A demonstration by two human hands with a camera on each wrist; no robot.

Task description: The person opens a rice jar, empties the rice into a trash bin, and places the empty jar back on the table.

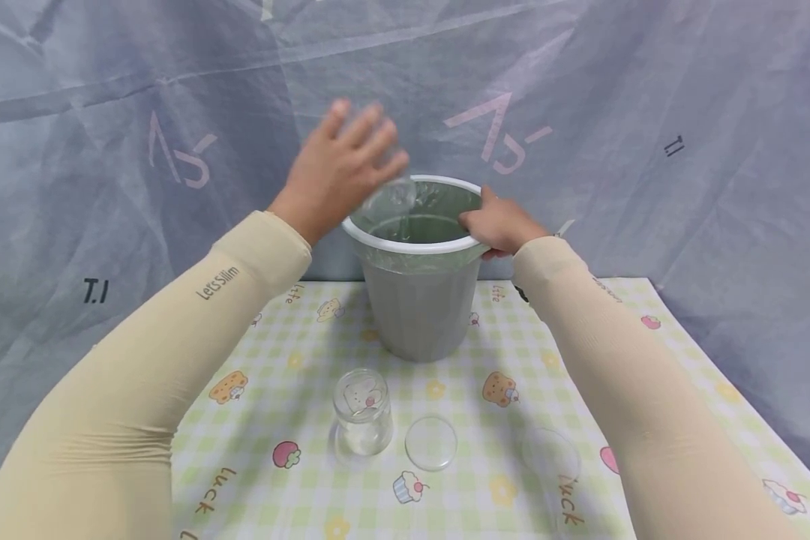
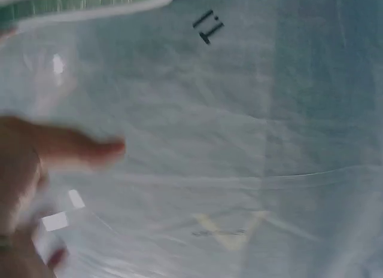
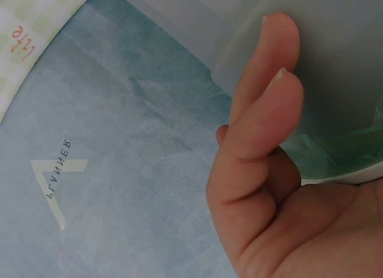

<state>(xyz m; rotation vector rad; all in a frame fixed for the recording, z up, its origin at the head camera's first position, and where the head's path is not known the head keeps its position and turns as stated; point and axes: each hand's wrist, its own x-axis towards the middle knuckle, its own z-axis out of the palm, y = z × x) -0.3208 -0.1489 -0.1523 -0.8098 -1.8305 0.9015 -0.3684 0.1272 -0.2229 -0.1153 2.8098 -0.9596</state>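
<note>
A grey trash can (image 1: 421, 300) with a white rim and a clear liner stands upright at the table's back. My right hand (image 1: 502, 223) grips its right rim; in the right wrist view, fingers (image 3: 272, 110) lie along the outside wall. Above the left rim, my blurred left hand (image 1: 344, 169) holds a clear container (image 1: 391, 199) tipped towards the can's mouth. Most of that container is hidden behind the hand. The thumb (image 2: 84, 146) sticks out straight in the left wrist view. Nearer the front is a clear jar (image 1: 364, 416), upright on the table.
A clear round disc (image 1: 432, 444) lies right of the jar, with another faint clear round thing (image 1: 550, 454) farther right. A checked tablecloth (image 1: 459, 495) with printed cartoons covers the table. A grey-blue cloth backdrop (image 1: 614, 112) hangs close behind the trash can.
</note>
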